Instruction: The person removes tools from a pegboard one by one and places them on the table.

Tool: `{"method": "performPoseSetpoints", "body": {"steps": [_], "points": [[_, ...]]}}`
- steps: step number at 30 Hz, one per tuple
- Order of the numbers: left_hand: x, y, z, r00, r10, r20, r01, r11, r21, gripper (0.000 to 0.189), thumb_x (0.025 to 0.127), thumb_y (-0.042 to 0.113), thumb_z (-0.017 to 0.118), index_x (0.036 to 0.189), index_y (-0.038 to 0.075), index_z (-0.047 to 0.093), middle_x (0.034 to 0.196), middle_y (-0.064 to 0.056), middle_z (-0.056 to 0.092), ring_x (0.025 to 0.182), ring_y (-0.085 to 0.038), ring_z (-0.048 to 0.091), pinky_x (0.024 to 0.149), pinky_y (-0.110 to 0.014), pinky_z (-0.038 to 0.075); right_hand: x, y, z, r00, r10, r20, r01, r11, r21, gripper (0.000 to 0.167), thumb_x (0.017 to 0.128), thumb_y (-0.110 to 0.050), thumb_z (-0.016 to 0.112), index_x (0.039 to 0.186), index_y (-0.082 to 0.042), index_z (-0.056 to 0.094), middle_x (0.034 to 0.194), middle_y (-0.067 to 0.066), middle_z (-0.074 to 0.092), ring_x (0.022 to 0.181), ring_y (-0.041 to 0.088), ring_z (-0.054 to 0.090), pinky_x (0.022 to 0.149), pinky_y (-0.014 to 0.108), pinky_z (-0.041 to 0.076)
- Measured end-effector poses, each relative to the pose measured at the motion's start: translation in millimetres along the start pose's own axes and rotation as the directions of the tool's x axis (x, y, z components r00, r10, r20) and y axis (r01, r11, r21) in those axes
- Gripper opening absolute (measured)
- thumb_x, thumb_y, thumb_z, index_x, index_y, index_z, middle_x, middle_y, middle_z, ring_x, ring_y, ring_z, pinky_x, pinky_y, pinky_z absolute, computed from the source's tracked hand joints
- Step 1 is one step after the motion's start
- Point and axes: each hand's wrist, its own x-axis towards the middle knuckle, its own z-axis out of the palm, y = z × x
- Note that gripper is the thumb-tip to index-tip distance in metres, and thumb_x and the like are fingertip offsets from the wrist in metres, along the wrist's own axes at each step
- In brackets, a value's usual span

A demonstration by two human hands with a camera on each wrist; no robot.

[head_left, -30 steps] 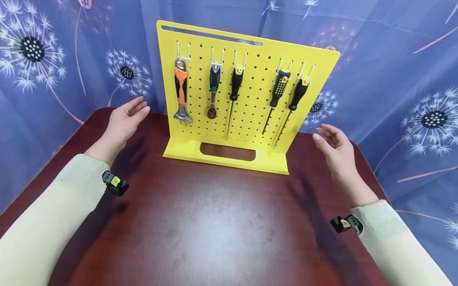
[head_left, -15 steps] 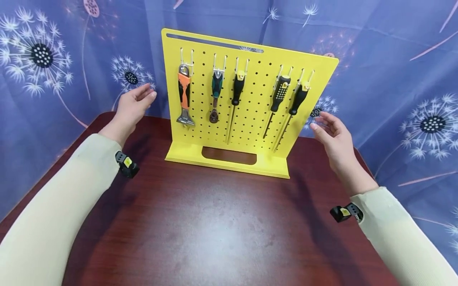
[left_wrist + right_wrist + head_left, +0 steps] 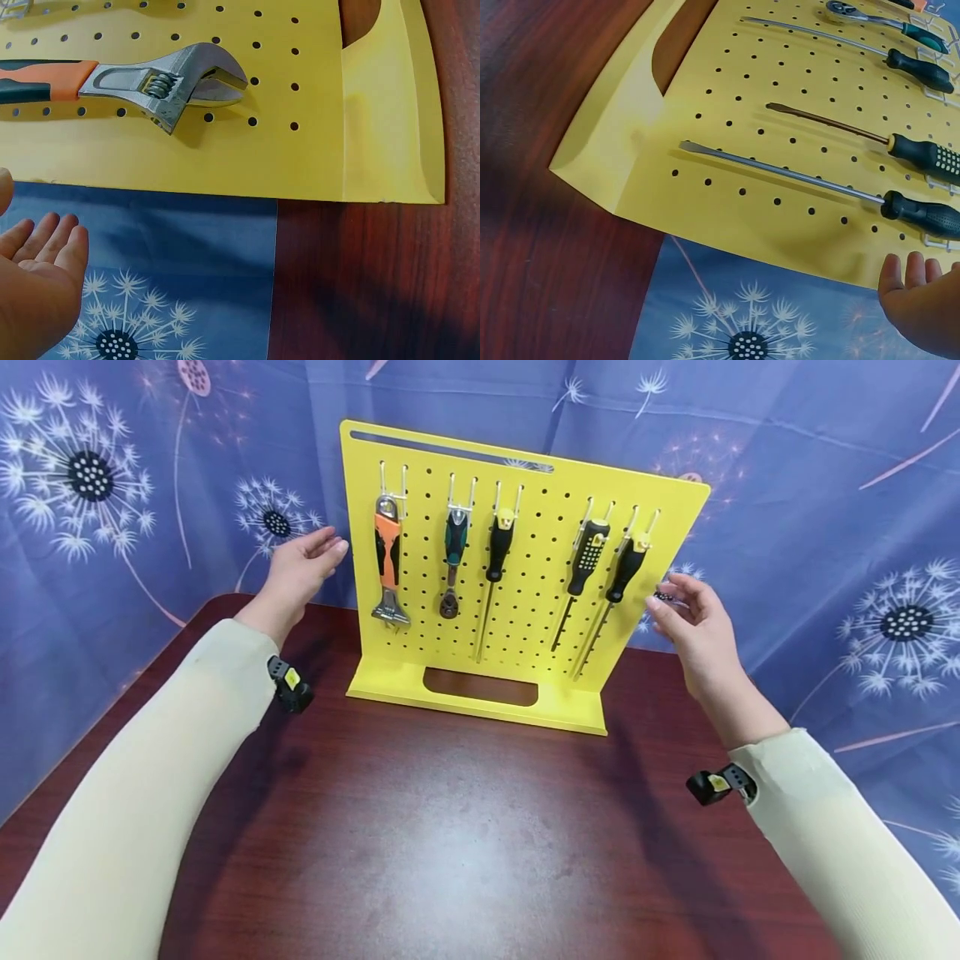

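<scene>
A yellow pegboard point(image 3: 543, 577) stands upright on the table, with tools hanging on its hooks. An orange-and-black adjustable wrench point(image 3: 387, 556) is leftmost, beside a green-handled ratchet wrench point(image 3: 454, 547). Three black-handled screwdrivers hang farther right: one near the middle point(image 3: 498, 547), one with a dotted grip point(image 3: 588, 560) and one at the right end point(image 3: 627, 568). My left hand point(image 3: 300, 572) is raised just off the board's left edge, fingers relaxed and holding nothing. Near the right edge, my right hand point(image 3: 697, 631) has loosely bent fingers and holds nothing; its fingertips point(image 3: 891, 268) come close to the board.
The dark red wooden table point(image 3: 450, 827) spreads in front of the board. A blue curtain point(image 3: 480, 393) with dandelion prints hangs close behind and at both sides. The board's base point(image 3: 382, 677) juts forward at the bottom. Each wrist wears a small black camera point(image 3: 292, 689).
My left hand has moved right and up toward the board's left edge. My right hand has shifted slightly up and left, closer to the right edge. The tools hang unchanged; the head view tilted slightly.
</scene>
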Motion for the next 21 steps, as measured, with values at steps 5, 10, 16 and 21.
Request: {"method": "performPoseSetpoints", "body": {"steps": [5, 10, 16, 21], "points": [[2.6, 1.9, 2.0, 1.000, -0.012, 0.004, 0.012, 0.999, -0.030, 0.061, 0.107, 0.036, 0.050, 0.161, 0.016, 0.029, 0.168, -0.004, 0.032, 0.155, -0.018, 0.034, 0.126, -0.032, 0.033, 6.2, -5, 3, 1.000, 0.021, 0.005, -0.021, 1.000, -0.015, 0.067, 0.099, -0.017, 0.067, 0.156, -0.007, 0.033, 0.124, -0.011, 0.051, 0.111, 0.002, 0.051, 0.083, 0.009, 0.051], [5.2, 2.1, 4.3, 1.000, -0.005, 0.020, 0.006, 0.998, -0.067, 0.059, 0.108, 0.033, 0.050, 0.160, 0.012, 0.033, 0.167, -0.006, 0.033, 0.154, -0.020, 0.036, 0.125, -0.033, 0.033, 13.3, -6, 3, 1.000, 0.027, 0.009, -0.027, 1.000, -0.002, 0.065, 0.099, -0.017, 0.067, 0.155, -0.007, 0.034, 0.124, -0.011, 0.051, 0.112, 0.002, 0.050, 0.081, 0.009, 0.051], [7.4, 0.2, 9.2, 1.000, -0.026, 0.004, 0.026, 0.995, -0.096, 0.055, 0.107, 0.032, 0.052, 0.156, 0.011, 0.041, 0.165, -0.007, 0.038, 0.151, -0.021, 0.041, 0.125, -0.034, 0.035, 18.2, -5, 5, 1.000, 0.010, 0.020, -0.011, 1.000, 0.020, 0.052, 0.100, -0.013, 0.065, 0.146, -0.008, 0.043, 0.121, -0.011, 0.052, 0.110, 0.001, 0.052, 0.081, 0.009, 0.051], [10.8, -3.1, 12.1, 0.999, -0.034, -0.007, 0.033, 0.992, -0.123, 0.054, 0.106, 0.032, 0.054, 0.154, 0.011, 0.044, 0.165, -0.006, 0.038, 0.149, -0.021, 0.045, 0.123, -0.034, 0.038, 19.5, -4, 6, 1.000, 0.018, 0.014, -0.018, 1.000, 0.008, 0.062, 0.100, -0.014, 0.066, 0.154, -0.004, 0.037, 0.120, -0.013, 0.053, 0.108, 0.000, 0.053, 0.081, 0.010, 0.051]]}}
